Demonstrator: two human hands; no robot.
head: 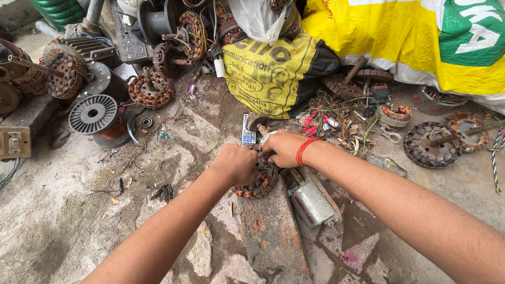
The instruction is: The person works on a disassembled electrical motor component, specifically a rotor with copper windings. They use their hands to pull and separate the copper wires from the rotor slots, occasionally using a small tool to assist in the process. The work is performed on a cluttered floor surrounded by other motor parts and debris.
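Both hands are on it: left hand curled over the near rim of the fan stator, right hand clamped on the far side by its shaft. It sits at the top end of the rusty metal block on the concrete floor. Looks heavy and rigid; its copper windings seem fragile, so grip the iron rim.

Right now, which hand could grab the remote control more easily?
The right hand, probably. It rests on the motor coil right beside the remote control. The left hand grips the coil's near side, farther away.
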